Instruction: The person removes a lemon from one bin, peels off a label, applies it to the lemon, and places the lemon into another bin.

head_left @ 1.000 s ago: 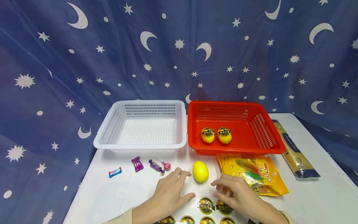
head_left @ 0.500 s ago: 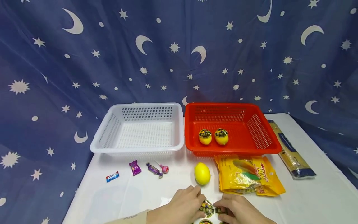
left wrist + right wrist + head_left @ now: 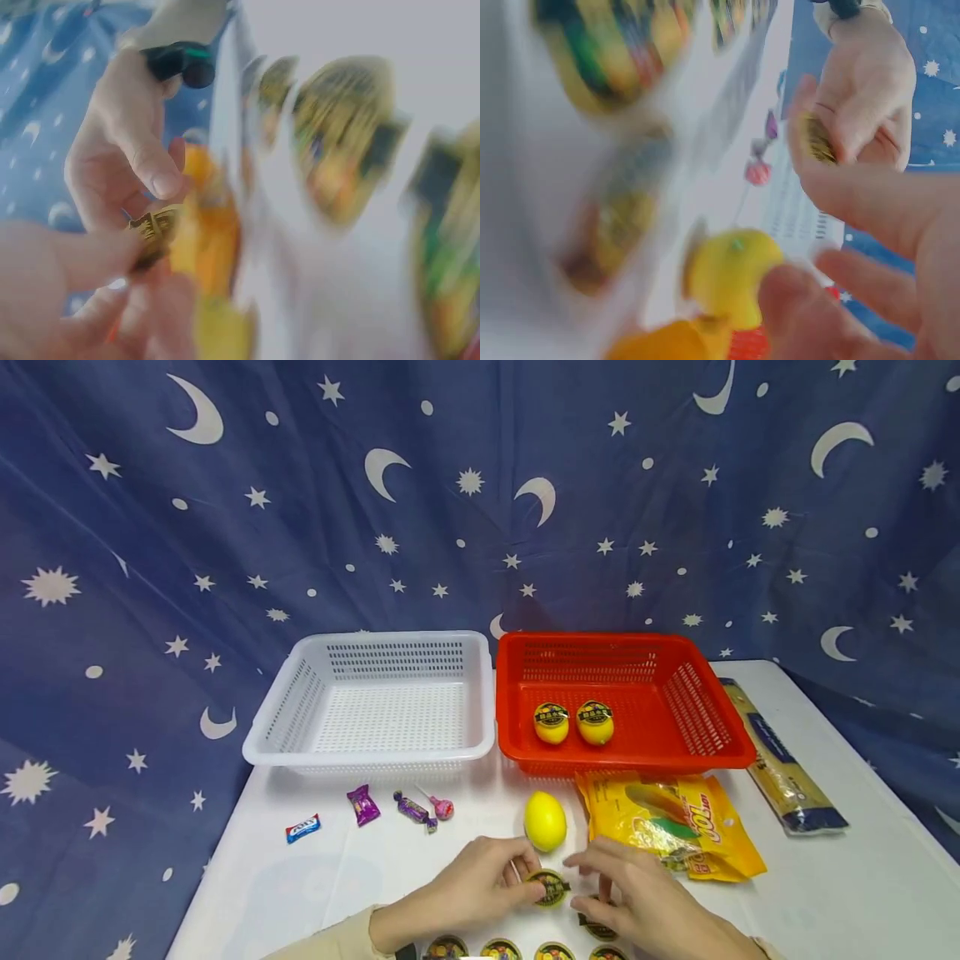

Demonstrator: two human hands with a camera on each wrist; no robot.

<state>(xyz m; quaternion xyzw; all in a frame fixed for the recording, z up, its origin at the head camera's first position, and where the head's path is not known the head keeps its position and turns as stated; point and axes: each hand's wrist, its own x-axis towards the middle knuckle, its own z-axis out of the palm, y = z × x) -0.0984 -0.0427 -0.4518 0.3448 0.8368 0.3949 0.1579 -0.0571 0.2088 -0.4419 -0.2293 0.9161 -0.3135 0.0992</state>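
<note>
In the head view a round black-and-gold fruit sticker is pinched between the thumb and fingers of my left hand, raised off the table. The right hand is just to its right, fingers loosely bent and holding nothing, over another round sticker on the table. The right wrist view shows the pinched sticker in the left hand. Right behind both hands lies a bare yellow lemon. More round stickers lie in a row along the front edge, partly out of frame.
A white basket stands at the back left. Beside it, a red basket holds two stickered lemons. A yellow bag and a long noodle-like pack lie right; several wrapped candies lie left.
Both hands first moved down to the stickers. The left hand has since taken hold of one sticker and lifted it toward the lemon. The right hand has loosened its fingers and drawn slightly back.
</note>
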